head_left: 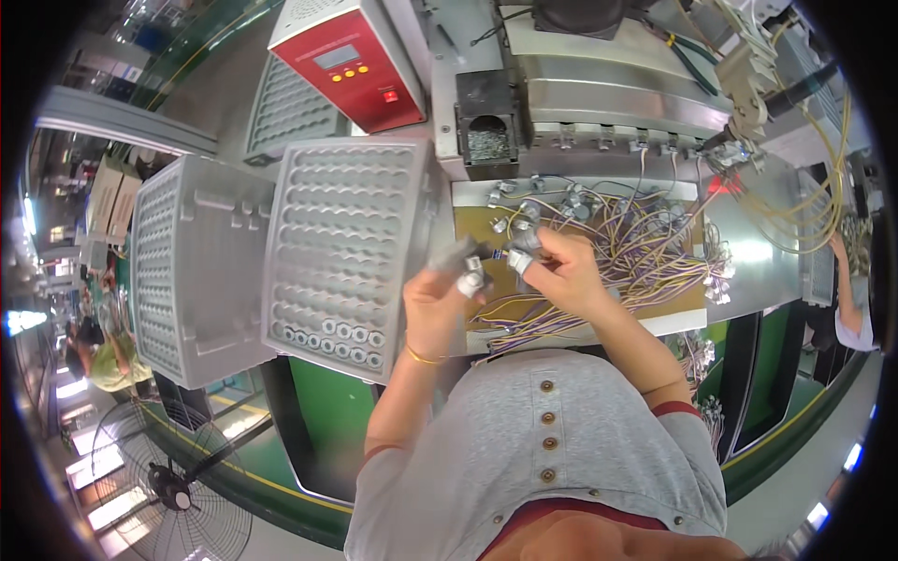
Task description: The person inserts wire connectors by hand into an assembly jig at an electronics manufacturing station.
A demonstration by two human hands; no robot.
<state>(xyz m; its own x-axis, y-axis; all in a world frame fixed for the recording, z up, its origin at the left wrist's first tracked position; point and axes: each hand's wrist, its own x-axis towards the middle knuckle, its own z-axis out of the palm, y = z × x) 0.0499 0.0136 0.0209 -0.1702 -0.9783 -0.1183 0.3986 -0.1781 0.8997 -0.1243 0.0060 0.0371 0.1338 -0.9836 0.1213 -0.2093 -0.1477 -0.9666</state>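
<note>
While beside fingers (568, 247), wires (645, 245); leftward, trays (341, 241)

1. Pinched in the left hand (433, 299), above the left edge of the board (473, 224): a grey part (456, 253), blurred, outline hard to make out.
2. Held in the right hand (568, 278), above the board's left half: a small grey piece (527, 237), mostly hidden by fingers.
3. Set between both hands, near the board's left edge: a short dark piece (496, 253), bluish in places; too small to tell where joined.
4. Strewn loosely along the board's far side: small grey cylinders (577, 199), some upright, some tipped.
5. Tangled across the board's right half: purple, yellow and white wires (645, 245), with pale ends reaching past the right edge.
</note>
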